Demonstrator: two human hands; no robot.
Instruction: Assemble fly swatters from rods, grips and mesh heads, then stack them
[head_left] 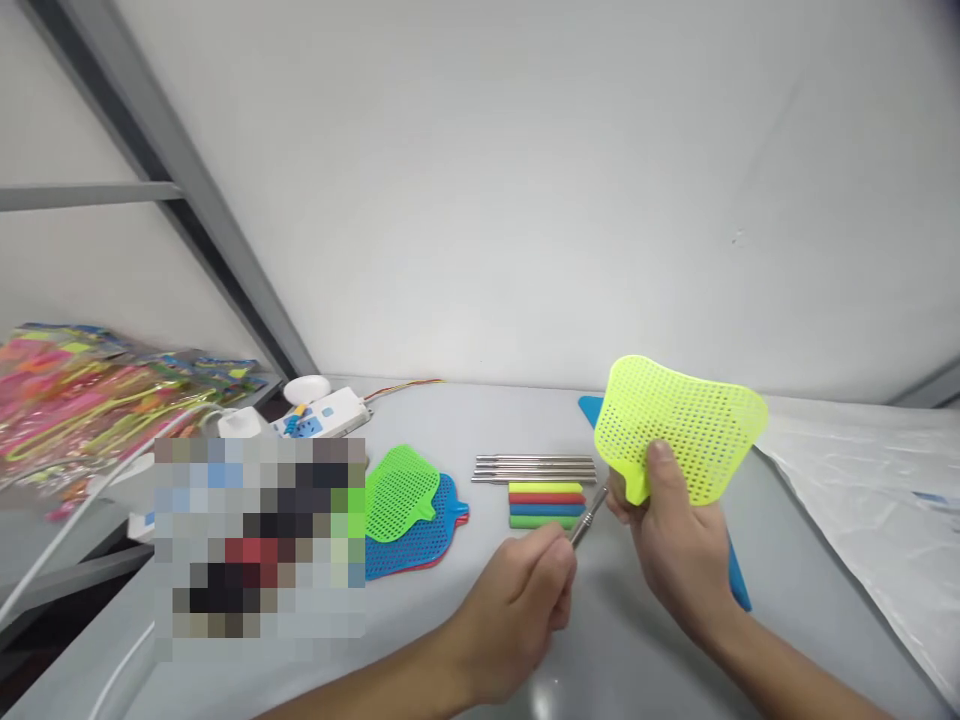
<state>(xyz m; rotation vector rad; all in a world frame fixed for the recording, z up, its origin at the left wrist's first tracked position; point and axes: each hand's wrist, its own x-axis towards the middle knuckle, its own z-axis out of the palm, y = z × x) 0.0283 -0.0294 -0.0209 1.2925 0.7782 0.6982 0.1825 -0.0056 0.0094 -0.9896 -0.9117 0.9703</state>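
My right hand grips a yellow fly swatter head, its thumb pressed on the mesh near the neck. My left hand is closed round a metal telescopic rod, whose tip points up toward the swatter's neck with a small gap between them. Behind the left hand lie handle grips in several colours, such as the red grip, and a row of metal rods. Left of these, a green swatter head rests on a blue swatter head, with a red edge showing underneath.
A power strip with wires stands at the back left. Bagged colourful goods fill a shelf at far left. White plastic sheeting covers the table's right side. A blue flat piece lies partly behind my right hand. A blurred patch hides the left front.
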